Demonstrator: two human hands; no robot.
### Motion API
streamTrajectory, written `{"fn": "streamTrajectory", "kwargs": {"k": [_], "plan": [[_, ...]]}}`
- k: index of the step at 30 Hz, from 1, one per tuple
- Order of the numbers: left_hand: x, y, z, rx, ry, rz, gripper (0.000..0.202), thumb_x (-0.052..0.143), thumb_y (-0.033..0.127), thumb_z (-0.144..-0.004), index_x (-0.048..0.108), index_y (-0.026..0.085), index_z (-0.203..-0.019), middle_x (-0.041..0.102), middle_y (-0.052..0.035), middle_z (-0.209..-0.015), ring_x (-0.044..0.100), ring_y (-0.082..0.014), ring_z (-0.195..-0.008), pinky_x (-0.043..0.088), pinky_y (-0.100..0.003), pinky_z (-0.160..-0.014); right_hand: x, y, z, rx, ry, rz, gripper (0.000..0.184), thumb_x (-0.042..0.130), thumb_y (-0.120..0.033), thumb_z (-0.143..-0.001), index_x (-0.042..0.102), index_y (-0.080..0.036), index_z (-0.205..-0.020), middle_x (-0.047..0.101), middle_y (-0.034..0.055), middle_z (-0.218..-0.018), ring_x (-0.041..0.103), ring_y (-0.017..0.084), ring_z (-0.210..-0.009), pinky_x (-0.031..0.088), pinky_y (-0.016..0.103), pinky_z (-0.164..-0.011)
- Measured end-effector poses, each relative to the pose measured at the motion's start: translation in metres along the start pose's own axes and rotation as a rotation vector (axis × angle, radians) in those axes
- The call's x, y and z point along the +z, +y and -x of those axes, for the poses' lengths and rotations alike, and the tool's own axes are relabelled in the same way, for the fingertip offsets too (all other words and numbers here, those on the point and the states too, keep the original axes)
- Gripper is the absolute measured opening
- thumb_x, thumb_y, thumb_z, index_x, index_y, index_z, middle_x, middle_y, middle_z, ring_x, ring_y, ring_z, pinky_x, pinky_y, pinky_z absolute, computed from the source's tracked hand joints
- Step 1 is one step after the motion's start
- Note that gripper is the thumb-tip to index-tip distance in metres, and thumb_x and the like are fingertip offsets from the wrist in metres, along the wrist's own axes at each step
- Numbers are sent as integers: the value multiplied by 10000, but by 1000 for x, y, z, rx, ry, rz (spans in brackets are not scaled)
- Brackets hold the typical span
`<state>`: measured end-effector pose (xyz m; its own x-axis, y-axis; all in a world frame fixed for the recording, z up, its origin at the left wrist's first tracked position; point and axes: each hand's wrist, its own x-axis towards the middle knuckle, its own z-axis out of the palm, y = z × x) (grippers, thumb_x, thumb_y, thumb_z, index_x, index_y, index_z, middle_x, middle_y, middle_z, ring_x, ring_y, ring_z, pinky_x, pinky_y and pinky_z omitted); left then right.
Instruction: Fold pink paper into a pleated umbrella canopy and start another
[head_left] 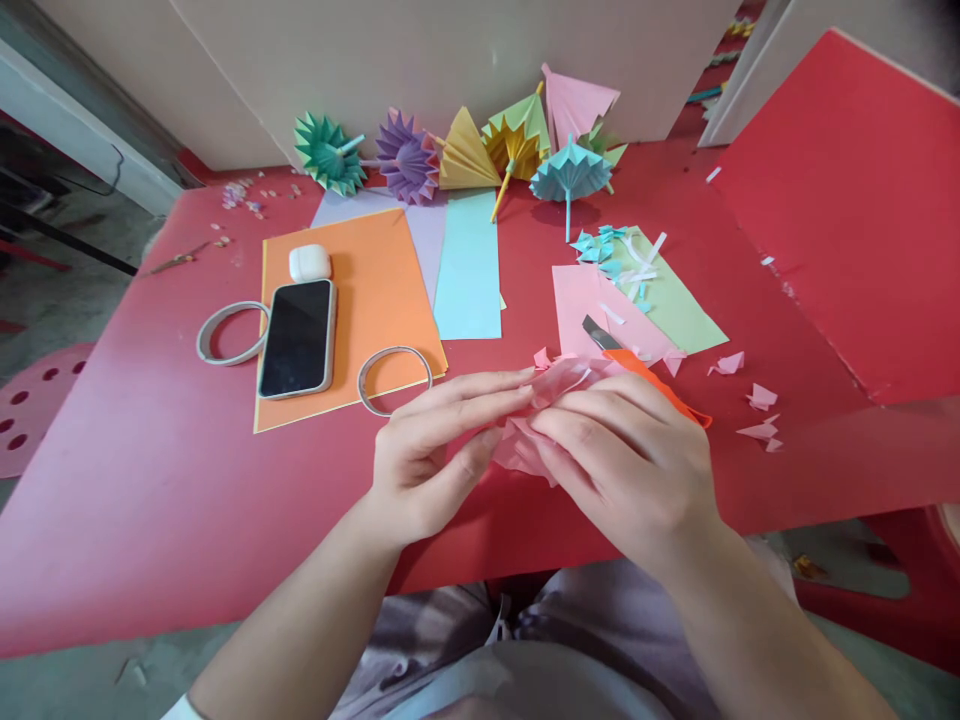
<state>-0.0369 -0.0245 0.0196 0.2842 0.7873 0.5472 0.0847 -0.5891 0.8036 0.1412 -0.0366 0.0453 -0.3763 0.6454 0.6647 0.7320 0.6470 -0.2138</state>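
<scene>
Near the front edge of the red table, a piece of pink folded paper [529,448] is between my two hands. My left hand [427,450] has its fingers pressed together, with the fingertips and thumb on the paper's left side. Curled over the paper's right side, my right hand [637,460] pinches it with thumb and fingers. Parts of the paper are hidden under the fingers. An orange-handled cutting tool [656,383] with a grey blade lies just beyond my right hand, partly covered by it. Small pink paper scraps [762,397] lie to the right.
Several paper umbrellas [570,175] stand along the back. A phone [298,338], a white earbud case [309,262] and orange paper sheets [375,290] lie left, with two tape rings [232,308] around them. A red board [847,220] is at the right.
</scene>
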Motion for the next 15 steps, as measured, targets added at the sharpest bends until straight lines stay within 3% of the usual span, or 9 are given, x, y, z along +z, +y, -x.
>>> {"fn": "streamTrajectory", "kwargs": {"k": [8,15], "plan": [[1,0,0,7,20,23,400,560,57,-825,629,235,-1176,653,-50,-1182,605,-208,-1101,532,-344,-929,1,1,-1,1,21,12,82,632,-126,-795,615,-194,-753,662,-11,-659,589,120,-670,452,253,-587],[4,1,-1,-24,46,67,369,589,85,-822,649,256,-1144,672,-45,-1144,621,-208,-1074,544,-343,-911,2,1,0,11,50,16,123,649,-78,-757,608,-194,-756,660,-12,-653,587,125,-678,456,251,-587]]}}
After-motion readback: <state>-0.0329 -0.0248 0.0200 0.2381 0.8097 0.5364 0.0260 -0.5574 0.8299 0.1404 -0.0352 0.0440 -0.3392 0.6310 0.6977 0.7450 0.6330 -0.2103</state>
